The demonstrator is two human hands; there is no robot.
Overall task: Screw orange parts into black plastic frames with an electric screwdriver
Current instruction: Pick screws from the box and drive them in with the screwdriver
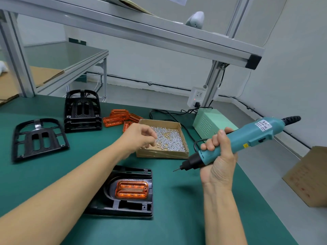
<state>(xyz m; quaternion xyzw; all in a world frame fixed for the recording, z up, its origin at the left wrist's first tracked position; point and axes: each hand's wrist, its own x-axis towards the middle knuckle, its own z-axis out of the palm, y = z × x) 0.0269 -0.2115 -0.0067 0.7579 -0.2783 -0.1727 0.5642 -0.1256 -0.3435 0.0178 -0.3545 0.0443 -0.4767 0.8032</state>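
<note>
A black plastic frame (pixel 131 200) lies flat on the green mat (pixel 185 218) near the front edge, partly hidden under the left forearm. An orange part (pixel 131 189) sits in its recess, lying level with the frame around it.

The right hand (pixel 218 156) is wrapped around the teal electric screwdriver (pixel 235 144), fingers curled over the barrel and thumb behind it, clamped firmly on the tool. The screwdriver is held in the air, tilted, with its bit (pixel 177 169) pointing down and to the left, above the mat and just right of the frame, touching nothing. Its cord end points up to the right.

The left hand (pixel 139 137) hovers over the near left corner of a shallow cardboard box (pixel 161 153) holding a heap of small silver screws (pixel 169 140). Its fingers are loosely curled toward the thumb; motion blur hides whether they pinch a screw.

Behind the box lies a loose pile of orange parts (pixel 117 117). Left of them stands a stack of black frames (pixel 82 112), and further left a single black frame (pixel 38 138) lies on the mat. A pale green power unit (pixel 210 121) sits beyond the box, its black cable running to a wall socket (pixel 197 97). A brown carton (pixel 307 177) stands off the table's right side.
</note>
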